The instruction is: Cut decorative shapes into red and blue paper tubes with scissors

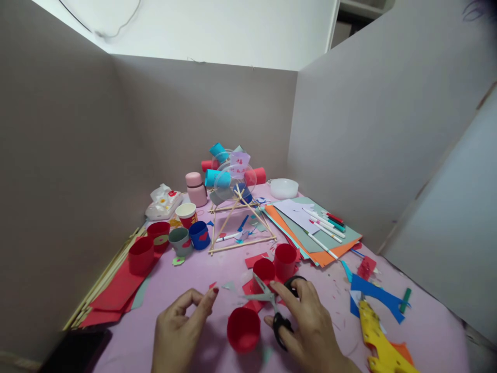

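Cutting seemingly unfinished: right hand (310, 320) grips spread scissors (267, 297); left hand (179, 322) near-pinched, contents unclear; beyond it, blue cup (199, 236) already decorated.

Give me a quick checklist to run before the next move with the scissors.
1. Scissors in the right hand: ok.
2. Blades closed: not ok, they stand apart.
3. Left hand away from the blades: ok, there is a gap between them.
4. Left fingers gripping a piece: cannot tell, too small to see.
5. Blades off the middle red cup: cannot tell, one overlaps it in view.
6. Glue gun out of the way: ok, it lies beyond the right hand, to its right.
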### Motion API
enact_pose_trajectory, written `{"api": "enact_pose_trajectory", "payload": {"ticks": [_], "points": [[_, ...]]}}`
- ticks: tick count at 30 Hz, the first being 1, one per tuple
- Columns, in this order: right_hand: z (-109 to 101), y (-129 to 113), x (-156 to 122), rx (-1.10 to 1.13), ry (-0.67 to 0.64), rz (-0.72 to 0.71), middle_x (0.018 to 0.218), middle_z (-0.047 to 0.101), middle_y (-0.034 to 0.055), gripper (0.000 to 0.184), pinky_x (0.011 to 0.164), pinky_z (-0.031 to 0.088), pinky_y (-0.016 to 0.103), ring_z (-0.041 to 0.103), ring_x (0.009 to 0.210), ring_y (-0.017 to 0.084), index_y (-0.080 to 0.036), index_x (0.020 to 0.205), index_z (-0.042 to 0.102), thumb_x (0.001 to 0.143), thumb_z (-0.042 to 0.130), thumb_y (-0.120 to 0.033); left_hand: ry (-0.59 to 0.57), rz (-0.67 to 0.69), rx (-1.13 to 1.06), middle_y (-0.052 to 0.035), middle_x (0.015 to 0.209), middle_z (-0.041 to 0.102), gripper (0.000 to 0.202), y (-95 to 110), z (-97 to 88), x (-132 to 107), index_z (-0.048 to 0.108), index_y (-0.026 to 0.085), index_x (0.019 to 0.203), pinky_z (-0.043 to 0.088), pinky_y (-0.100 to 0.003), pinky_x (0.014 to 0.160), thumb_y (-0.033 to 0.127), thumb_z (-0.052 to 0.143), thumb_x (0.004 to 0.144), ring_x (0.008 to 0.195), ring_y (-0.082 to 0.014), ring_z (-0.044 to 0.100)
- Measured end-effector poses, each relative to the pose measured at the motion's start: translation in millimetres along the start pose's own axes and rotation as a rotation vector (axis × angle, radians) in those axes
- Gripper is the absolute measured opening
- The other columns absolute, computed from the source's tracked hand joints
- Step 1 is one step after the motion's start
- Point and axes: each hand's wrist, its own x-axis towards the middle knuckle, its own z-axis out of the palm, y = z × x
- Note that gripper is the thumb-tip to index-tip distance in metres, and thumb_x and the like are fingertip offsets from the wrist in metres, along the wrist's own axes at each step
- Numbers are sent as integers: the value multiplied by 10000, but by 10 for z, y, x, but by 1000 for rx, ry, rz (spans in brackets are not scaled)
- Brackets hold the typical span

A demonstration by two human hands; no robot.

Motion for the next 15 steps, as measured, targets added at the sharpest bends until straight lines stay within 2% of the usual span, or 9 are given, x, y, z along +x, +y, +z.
{"api": "enact_pose_trajectory", "payload": {"ticks": [1,3,5,6,8,11,13,15], "points": [[6,6,3,63,5,44,1029,535,102,506,706,530,349,568,909,266,-230,1270,502,775,600,-207,-11,8,31,5,633,683,303,-24,-11,30,582,226,587,446,-242,529,482,606,748,617,-203,627],[16,-4,19,194,16,147,1012,549,82,470,717,530,324,580,910,249,-243,1237,525,775,604,-220,-35,57,49,-21,804,720,238,-41,-3,66,646,221,792,474,-261,597,451,596,762,662,-203,640],[20,-31,45,320,7,257,959,573,63,420,697,525,299,595,853,225,-240,1197,558,780,601,-236,-97,97,51,-27,818,704,314,-14,33,61,632,210,976,478,-271,608,448,568,781,657,-199,634],[19,-47,60,380,-5,305,931,586,56,398,682,520,289,598,816,214,-233,1177,574,781,602,-248,-154,108,71,-11,733,678,328,13,55,44,628,203,982,463,-269,574,458,550,791,611,-194,616],[15,-77,87,485,-36,385,904,613,54,378,666,510,278,598,769,202,-213,1145,601,771,615,-270,-296,127,142,31,556,590,303,77,90,-6,651,197,875,412,-260,514,468,544,793,522,-183,564],[17,-109,103,614,-78,481,948,642,76,405,690,502,288,605,795,215,-187,1111,630,722,658,-296,-418,146,168,22,522,594,266,140,103,-69,656,196,747,394,-256,513,418,525,815,525,-184,560],[33,-119,91,690,-101,533,993,641,88,462,705,497,303,608,814,228,-183,1120,626,681,691,-312,-422,147,90,-2,576,654,262,137,90,-90,655,201,727,428,-255,536,387,504,833,555,-189,591],[64,-125,63,779,-105,562,1058,629,97,551,688,491,308,604,854,247,-195,1148,603,632,728,-343,-342,159,14,-14,647,704,230,109,73,-109,669,216,740,457,-251,564,383,532,820,601,-197,622]]}}
